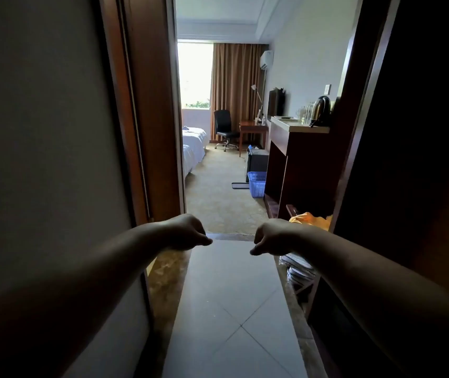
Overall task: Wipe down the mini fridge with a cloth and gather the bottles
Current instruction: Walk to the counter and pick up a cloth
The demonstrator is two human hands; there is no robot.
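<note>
I stand in a dim entry hallway looking into a hotel room. The black mini fridge (257, 160) sits on the carpet far ahead, by the right-hand cabinet, with a blue item on top. A blue plastic basket (257, 183) stands just in front of it. My left hand (188, 232) and my right hand (271, 237) are held out side by side over the tiled floor, fingers curled down, nothing in either. Both are far from the fridge. An orange cloth (310, 221) lies on a low shelf just right of my right hand. No bottles are clearly visible.
A wooden door frame (147, 132) bounds the left, a dark wardrobe (409, 159) the right. A wooden cabinet (299, 159) carries a kettle (320, 110) and glasses. Further in are a desk, an office chair (224, 129), a bed (193, 145) and curtains. Packaged items lie on a low rack (299, 271).
</note>
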